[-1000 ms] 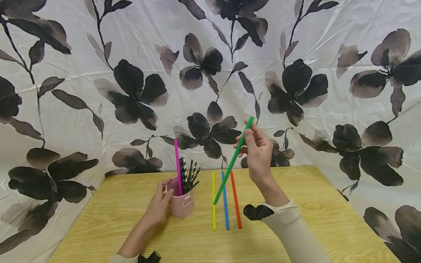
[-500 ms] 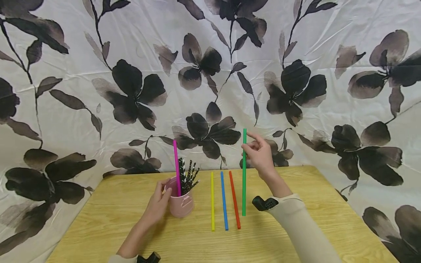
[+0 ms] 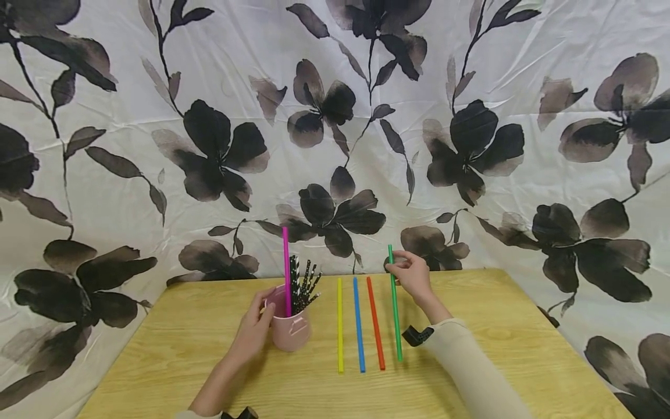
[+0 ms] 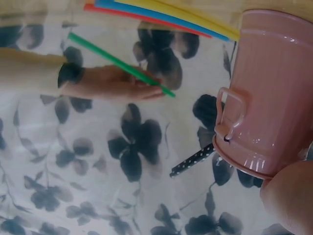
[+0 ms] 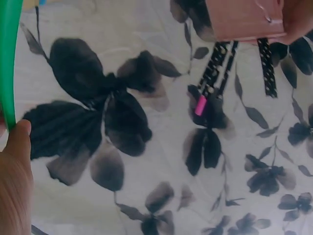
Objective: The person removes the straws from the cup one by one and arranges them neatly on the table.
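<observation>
My left hand grips the rim and side of a pink cup with a small handle. Inside the cup stand a magenta straw and several black straws with white dots or stripes. At the right, my right hand pinches a green straw near its upper end. Its lower end comes down beside the red straw; whether it touches the table I cannot tell. A yellow straw, a blue straw and a red straw lie side by side between cup and green straw.
Everything stands on a wooden table. Behind it and along both sides hangs a white cloth with dark printed flowers. A black wrist device sits at my right cuff.
The right hand has brought the green straw right and down, from a slant across the yellow and blue straws to beside the red one. The left hand stays on the cup.
</observation>
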A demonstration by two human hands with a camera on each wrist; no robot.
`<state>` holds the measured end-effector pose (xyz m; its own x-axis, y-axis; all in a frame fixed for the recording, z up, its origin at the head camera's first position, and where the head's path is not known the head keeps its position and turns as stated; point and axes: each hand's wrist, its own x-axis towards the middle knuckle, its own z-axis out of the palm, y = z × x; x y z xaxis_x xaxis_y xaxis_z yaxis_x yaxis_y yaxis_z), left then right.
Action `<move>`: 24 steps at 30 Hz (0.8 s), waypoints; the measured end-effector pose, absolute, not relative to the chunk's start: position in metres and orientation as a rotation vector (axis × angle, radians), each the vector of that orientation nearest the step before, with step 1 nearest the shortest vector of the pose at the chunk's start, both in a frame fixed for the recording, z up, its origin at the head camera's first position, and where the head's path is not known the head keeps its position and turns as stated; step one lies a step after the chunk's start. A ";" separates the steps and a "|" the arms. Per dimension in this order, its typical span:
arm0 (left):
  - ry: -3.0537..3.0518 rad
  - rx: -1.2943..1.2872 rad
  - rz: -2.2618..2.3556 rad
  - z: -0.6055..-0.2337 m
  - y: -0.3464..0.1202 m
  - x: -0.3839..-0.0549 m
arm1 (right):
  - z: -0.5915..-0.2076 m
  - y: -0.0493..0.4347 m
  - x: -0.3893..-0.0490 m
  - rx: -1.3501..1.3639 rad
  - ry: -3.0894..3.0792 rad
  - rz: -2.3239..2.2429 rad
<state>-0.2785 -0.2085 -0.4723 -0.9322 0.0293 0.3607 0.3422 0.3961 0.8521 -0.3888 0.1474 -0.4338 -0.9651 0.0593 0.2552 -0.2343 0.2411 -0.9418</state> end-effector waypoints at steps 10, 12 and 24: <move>-2.378 -0.374 -1.492 -0.470 -0.207 -0.280 | -0.466 0.152 -0.398 0.086 -2.326 1.771; -2.373 -0.376 -1.485 -0.469 -0.208 -0.281 | -0.473 0.152 -0.401 0.073 -2.332 1.760; -2.373 -0.364 -1.502 -0.472 -0.206 -0.278 | -0.504 0.143 -0.408 0.019 -2.397 1.677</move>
